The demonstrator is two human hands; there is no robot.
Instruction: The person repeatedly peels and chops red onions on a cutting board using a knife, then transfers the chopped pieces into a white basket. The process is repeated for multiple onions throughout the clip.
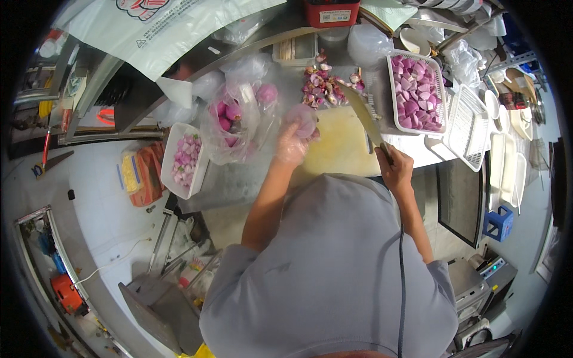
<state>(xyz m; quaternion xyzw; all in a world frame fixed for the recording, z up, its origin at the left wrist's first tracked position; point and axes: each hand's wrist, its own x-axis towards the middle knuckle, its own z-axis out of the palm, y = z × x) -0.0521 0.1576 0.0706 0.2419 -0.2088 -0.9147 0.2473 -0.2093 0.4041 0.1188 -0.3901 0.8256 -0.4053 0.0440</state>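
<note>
My left hand (292,147) is wrapped around a purple onion (301,120), slightly blurred, over the left edge of a yellowed white cutting board (342,143). In my right hand (396,168) is the handle of a large kitchen knife (361,111). Its broad blade points away from me, across the board's right side. Beyond the board lies a heap of onion skins and trimmings (320,87). To the left, a clear plastic bag (248,147) contains several whole purple onions (233,111), with another onion (267,93) beside them.
On the right, a white plastic basket (390,96) is full of onion wedges (418,94), near another white basket (468,125). A white tub (168,168) of chopped onion (186,156) stands on the left. A red box (333,13) sits at the back.
</note>
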